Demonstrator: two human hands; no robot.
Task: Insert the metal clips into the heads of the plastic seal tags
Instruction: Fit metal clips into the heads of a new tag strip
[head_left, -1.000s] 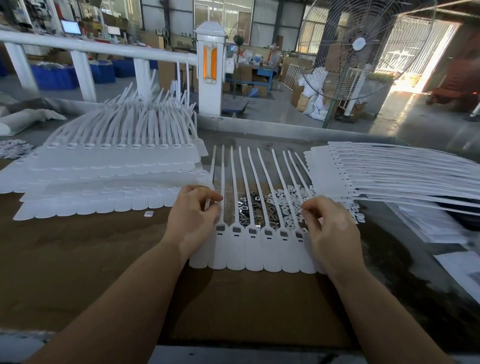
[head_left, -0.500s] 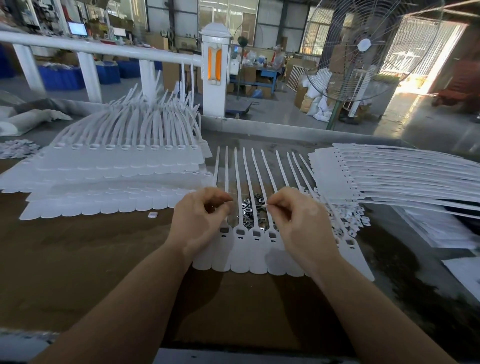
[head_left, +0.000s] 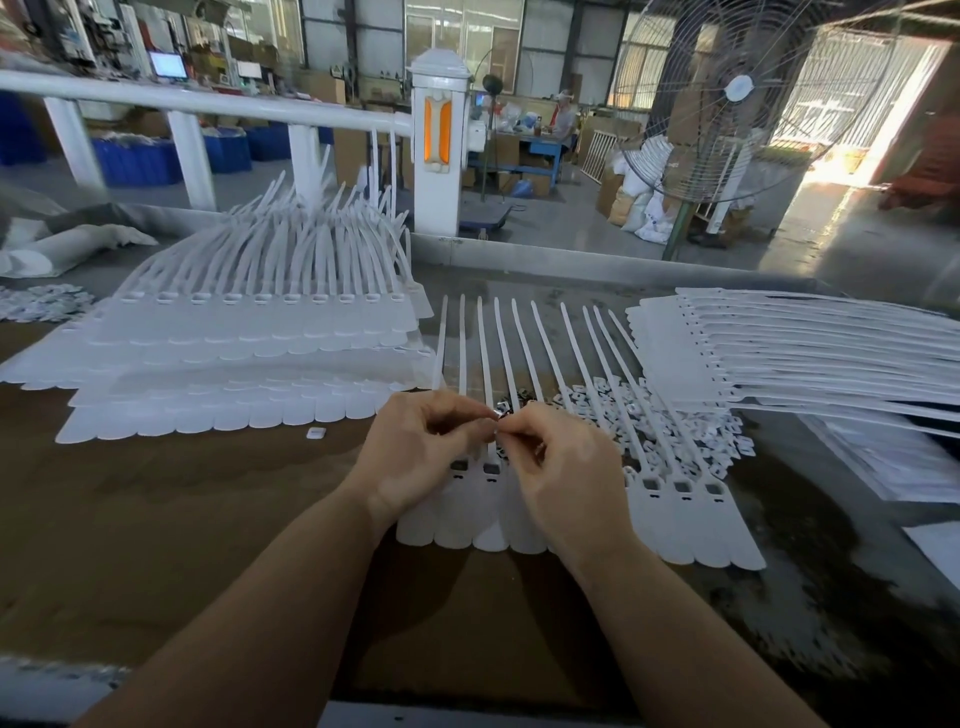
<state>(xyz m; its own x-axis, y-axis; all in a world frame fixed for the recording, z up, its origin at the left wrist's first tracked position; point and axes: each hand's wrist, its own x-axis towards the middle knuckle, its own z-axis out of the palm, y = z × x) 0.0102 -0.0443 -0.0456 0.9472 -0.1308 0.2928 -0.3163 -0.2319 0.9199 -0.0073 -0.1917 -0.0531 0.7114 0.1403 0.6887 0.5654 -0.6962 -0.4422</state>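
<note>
A joined strip of white plastic seal tags (head_left: 680, 525) lies flat in front of me, heads toward me and thin tails fanning away. My left hand (head_left: 421, 457) and my right hand (head_left: 561, 478) meet above the strip's left half, fingers curled. Between their fingertips sits a small metal clip (head_left: 497, 415), pinched from both sides. Two open tag heads (head_left: 488, 469) show just below my left hand. A pile of loose metal clips (head_left: 524, 405) lies under the tails, behind my hands. My hands hide the heads in the middle of the strip.
Stacked tag strips (head_left: 249, 332) fill the table's left, with another stack (head_left: 779, 343) at the right. White plastic caps (head_left: 691, 441) are scattered under the tails at right. One loose cap (head_left: 316, 433) lies on the brown table. A large fan (head_left: 737, 98) stands beyond.
My right hand has moved left from the strip's right end to meet my left hand. Both hands now pinch a clip between them above the left tags.
</note>
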